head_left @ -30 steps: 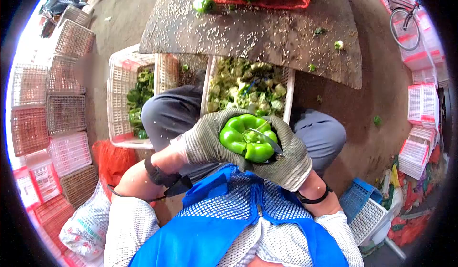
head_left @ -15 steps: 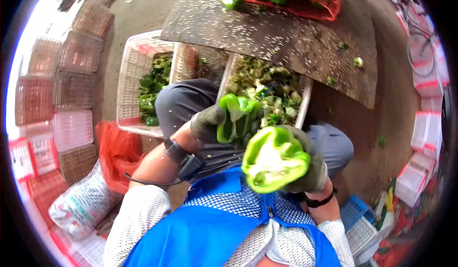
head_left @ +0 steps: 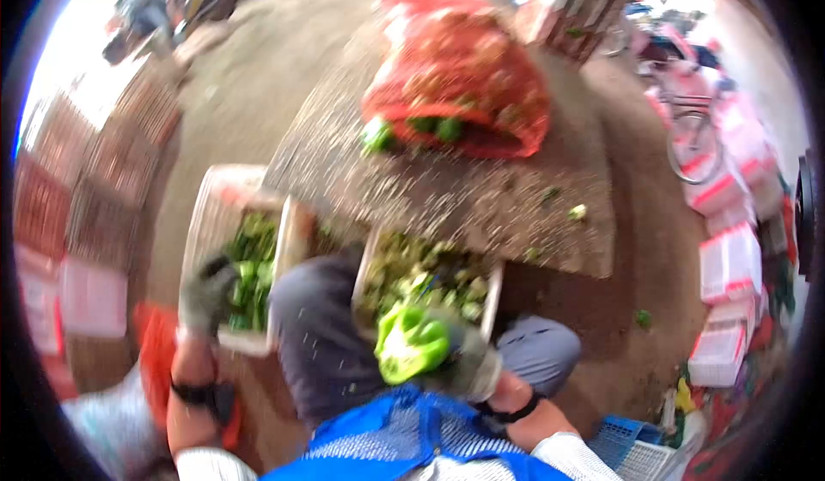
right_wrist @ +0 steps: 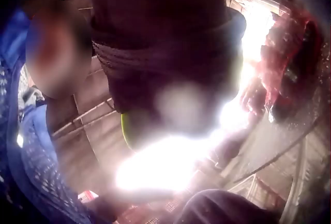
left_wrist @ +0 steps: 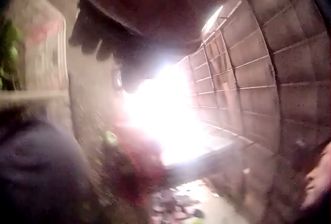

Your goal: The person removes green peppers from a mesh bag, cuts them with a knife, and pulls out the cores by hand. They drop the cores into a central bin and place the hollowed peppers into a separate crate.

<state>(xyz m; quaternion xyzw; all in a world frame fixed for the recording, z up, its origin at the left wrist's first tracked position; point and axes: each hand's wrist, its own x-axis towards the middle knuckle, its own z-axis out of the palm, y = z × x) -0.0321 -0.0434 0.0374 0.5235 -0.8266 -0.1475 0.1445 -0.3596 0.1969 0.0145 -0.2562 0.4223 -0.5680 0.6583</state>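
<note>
My gloved right hand [head_left: 468,362] holds a cut green bell pepper piece [head_left: 412,344] above my lap, its pale inside showing. In the right wrist view the dark glove [right_wrist: 165,69] hides most of it, with a thin green edge [right_wrist: 125,131] peeking out. Over at the left, my gloved left hand [head_left: 209,295] reaches into a white plastic crate [head_left: 202,223], beside the green pepper pieces [head_left: 252,288] in it. Dark glove fingers [left_wrist: 106,48] hang loosely extended in the left wrist view, no pepper seen between them. No knife shows now.
Between my knees stands a second crate [head_left: 494,296] of pepper cores and scraps. A seed-strewn board [head_left: 430,197] lies beyond, bearing a red mesh sack [head_left: 464,69] of peppers and a loose pepper [head_left: 378,135]. Stacked crates [head_left: 112,197] line the left.
The pepper gripped between both hands came apart into two pieces. My left hand carried one leftward to the crate; my right hand kept the other. The head view tilted upward.
</note>
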